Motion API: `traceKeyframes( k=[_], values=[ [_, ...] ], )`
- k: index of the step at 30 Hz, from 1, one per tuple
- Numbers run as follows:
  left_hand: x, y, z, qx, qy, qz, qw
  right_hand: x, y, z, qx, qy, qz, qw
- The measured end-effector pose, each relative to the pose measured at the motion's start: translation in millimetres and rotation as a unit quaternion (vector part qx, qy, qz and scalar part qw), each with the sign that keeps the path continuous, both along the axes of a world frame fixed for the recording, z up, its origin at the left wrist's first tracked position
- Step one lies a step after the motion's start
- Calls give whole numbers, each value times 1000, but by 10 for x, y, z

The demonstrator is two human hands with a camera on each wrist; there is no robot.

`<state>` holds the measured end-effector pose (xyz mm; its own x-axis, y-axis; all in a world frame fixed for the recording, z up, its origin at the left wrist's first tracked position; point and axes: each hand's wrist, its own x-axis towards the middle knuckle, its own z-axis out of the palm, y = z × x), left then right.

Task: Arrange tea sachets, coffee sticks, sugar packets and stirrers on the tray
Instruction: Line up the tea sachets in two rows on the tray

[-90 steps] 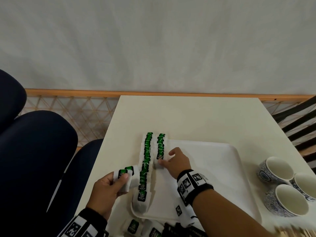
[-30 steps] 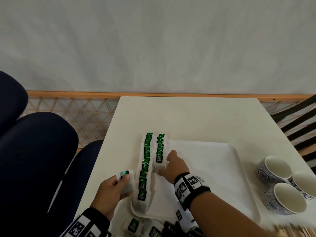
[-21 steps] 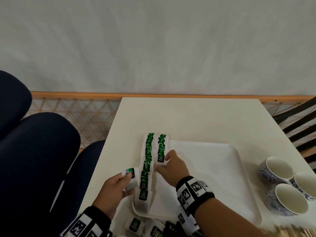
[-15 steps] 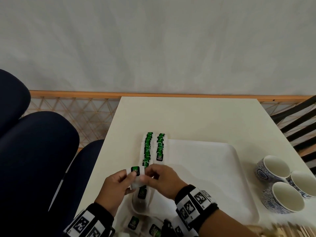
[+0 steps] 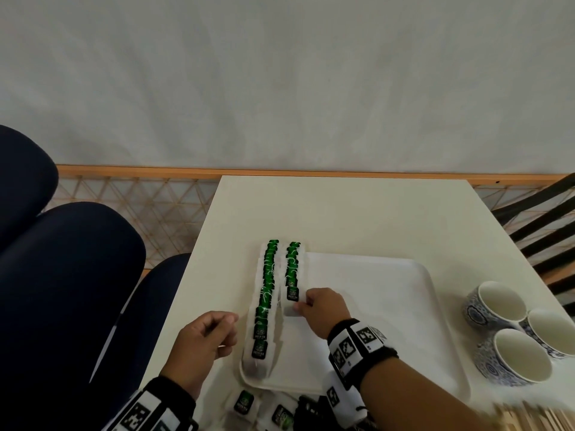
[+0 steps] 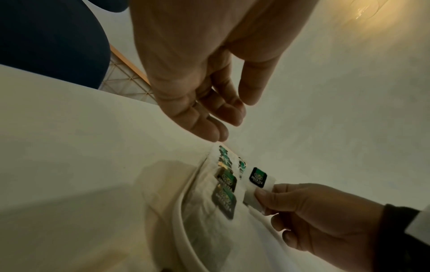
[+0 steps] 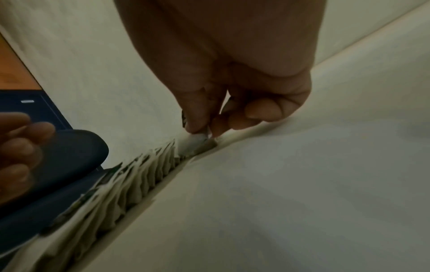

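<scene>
On the desk sits the white tray, two rows of tea sachets along its left edge; the right hand pinches one sachet at the shorter row's near end; the left hand hangs loosely curled, holding nothing; next, likely, release it overlapped and fetch another

Tray is lying on the table. Two rows of tea sachets are lying along its left side, the left row reaching nearer. Three cups are standing right of the tray. Loose sachets are lying before it.
</scene>
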<state>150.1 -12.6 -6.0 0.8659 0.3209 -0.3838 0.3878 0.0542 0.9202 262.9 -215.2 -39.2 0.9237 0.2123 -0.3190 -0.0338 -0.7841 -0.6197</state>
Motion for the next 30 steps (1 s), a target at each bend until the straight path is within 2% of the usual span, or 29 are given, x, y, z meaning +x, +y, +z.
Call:
traceKeyframes(
  k=[7,11,20,23,26,28,30],
  values=[
    [-17,29,-18,-1,8,7,1000,89,136,-47,-33,31,-16,999],
    [-16,52,-20,-4,15,10,1000,39,112,-28,32,58,-60,996],
    [-23,57,-21,5,21,8,1000,26,133,5,13,58,-46,997],
    [-35,83,-32,45,24,0,999,31,127,11,7,51,-39,998],
    [-72,128,-48,131,32,-40,990,-9,115,17,19,37,-35,999],
    [-140,170,-64,211,43,-109,970,-84,109,36,22,14,-22,999],
    [-233,213,-83,279,73,-204,935,-191,98,82,6,-13,30,999]
  ],
)
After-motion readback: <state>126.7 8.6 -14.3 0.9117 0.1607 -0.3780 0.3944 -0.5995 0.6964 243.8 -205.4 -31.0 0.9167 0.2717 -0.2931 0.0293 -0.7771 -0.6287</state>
